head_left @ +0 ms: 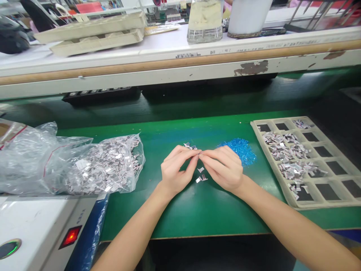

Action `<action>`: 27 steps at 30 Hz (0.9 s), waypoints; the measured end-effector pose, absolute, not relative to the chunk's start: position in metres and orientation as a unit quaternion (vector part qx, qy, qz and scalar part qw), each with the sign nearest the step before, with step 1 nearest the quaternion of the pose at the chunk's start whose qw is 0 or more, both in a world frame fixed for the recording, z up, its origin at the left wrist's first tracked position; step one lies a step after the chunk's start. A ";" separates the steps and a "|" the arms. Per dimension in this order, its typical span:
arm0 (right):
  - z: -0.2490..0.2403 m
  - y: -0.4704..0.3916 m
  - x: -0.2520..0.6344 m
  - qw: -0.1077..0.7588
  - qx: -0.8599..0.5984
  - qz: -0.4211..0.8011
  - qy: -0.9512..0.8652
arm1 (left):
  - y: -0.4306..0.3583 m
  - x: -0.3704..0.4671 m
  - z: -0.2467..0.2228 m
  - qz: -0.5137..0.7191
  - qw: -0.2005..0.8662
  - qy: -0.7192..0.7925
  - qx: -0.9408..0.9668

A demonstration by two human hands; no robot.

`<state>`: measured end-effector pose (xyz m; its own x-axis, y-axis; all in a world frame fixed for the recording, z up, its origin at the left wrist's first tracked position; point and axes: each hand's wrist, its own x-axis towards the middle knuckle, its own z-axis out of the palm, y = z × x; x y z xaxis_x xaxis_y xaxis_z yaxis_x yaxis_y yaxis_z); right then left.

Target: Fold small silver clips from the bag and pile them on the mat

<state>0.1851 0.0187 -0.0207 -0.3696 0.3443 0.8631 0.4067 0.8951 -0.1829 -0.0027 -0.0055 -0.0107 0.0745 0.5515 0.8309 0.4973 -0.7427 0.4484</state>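
Over the middle of the green work surface (180, 212), my left hand (177, 167) and my right hand (222, 167) meet at the fingertips. Both are closed in a pinch on one tiny part (199, 153), mostly hidden by the fingers. Between my wrists lie a few small silver metal pieces (200, 178), with others (189, 145) just behind my left fingertips. A pile of small translucent blue pieces (241, 150) sits behind my right hand, partly covered by it.
A clear plastic bag (113, 162) full of silver pieces lies at left, above a white machine (34, 226) with a lit red switch (70, 237). A compartment tray (296, 203) at right holds more pieces. Across the back runs a raised shelf (158, 60) carrying stacked trays (96, 34) and a bottle (205, 22).
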 end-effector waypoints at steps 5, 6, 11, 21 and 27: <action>-0.020 0.018 0.185 0.520 -0.230 -0.030 -0.822 | -0.005 -0.003 -0.013 0.575 0.021 0.366 0.731; -0.020 0.018 0.185 0.520 -0.230 -0.029 -0.822 | -0.005 -0.003 -0.013 0.575 0.021 0.366 0.731; -0.019 0.018 0.185 0.518 -0.223 -0.037 -0.825 | -0.005 -0.002 -0.013 0.577 0.023 0.368 0.729; -0.018 0.019 0.184 0.510 -0.224 -0.053 -0.829 | -0.006 -0.001 -0.012 0.585 0.047 0.367 0.722; -0.018 0.019 0.184 0.511 -0.215 -0.067 -0.830 | -0.004 -0.001 -0.012 0.583 0.028 0.358 0.729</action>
